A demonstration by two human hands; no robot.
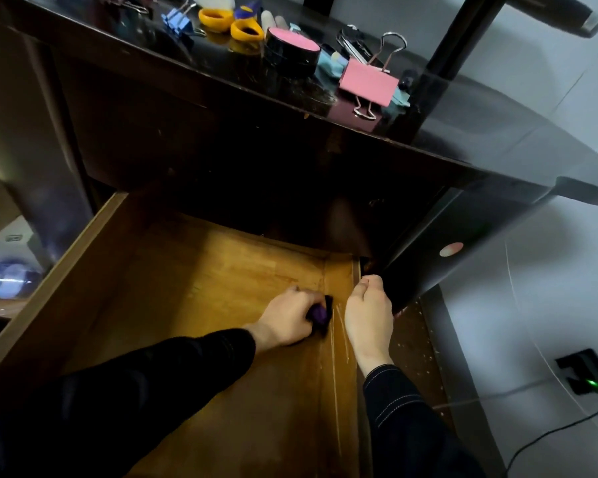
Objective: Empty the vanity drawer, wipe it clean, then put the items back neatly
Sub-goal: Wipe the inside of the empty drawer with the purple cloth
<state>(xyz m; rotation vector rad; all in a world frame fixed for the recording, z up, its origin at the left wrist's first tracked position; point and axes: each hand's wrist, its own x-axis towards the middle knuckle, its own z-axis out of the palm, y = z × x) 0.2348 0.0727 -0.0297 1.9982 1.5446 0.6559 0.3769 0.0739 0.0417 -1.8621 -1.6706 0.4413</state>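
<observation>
Bulk of dark purple cloth [320, 313] hidden under left hand [287, 319], blurred blue plastic object [6, 279] at left unidentifiable, wooden drawer [83, 270] front cut off below.

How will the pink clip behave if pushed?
The pink clip looks stiff and light; it would probably slide, not roll, on the glossy top. It lies near the front edge, so a push might drop it into the drawer. Its raised wire loop likely gives a grip.
</observation>
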